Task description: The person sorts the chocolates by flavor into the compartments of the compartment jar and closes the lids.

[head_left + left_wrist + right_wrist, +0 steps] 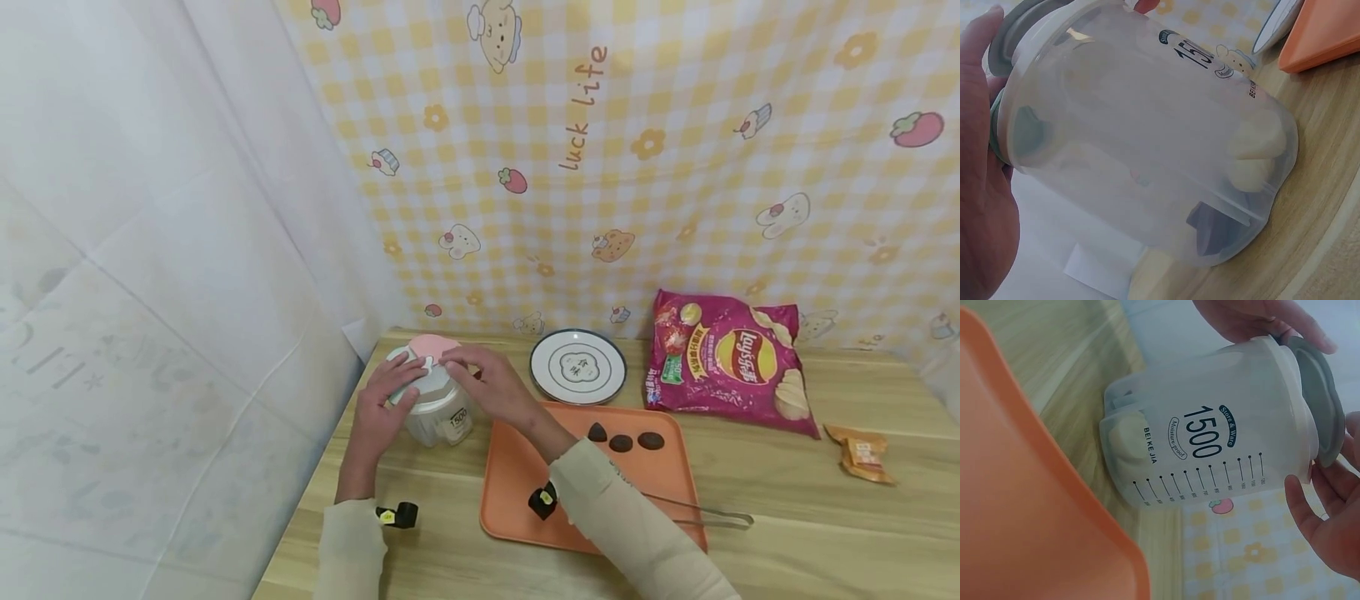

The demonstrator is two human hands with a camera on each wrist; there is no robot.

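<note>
A translucent storage jar (1210, 425) marked 1500 stands upright on the table, with pale rounded pieces (1250, 153) and a dark piece (1216, 228) at its bottom. Its lid has several coloured sections. A grey lid flap (1319, 397) sits tilted up from the rim. My left hand (386, 404) lies over the lid's left side, fingers stretched across the top and the thumb at the near side. From the right, my right hand (491, 383) pinches the grey flap's edge between thumb and fingers. The fingertips are partly hidden in the right wrist view.
An orange tray (510, 500) lies right of the jar, bearing several dark brown pieces (621, 443) and metal tongs (727, 518). Behind it is a white plate (543, 375). A purple Lay's chip bag (712, 362) and a small orange packet (862, 454) lie further right.
</note>
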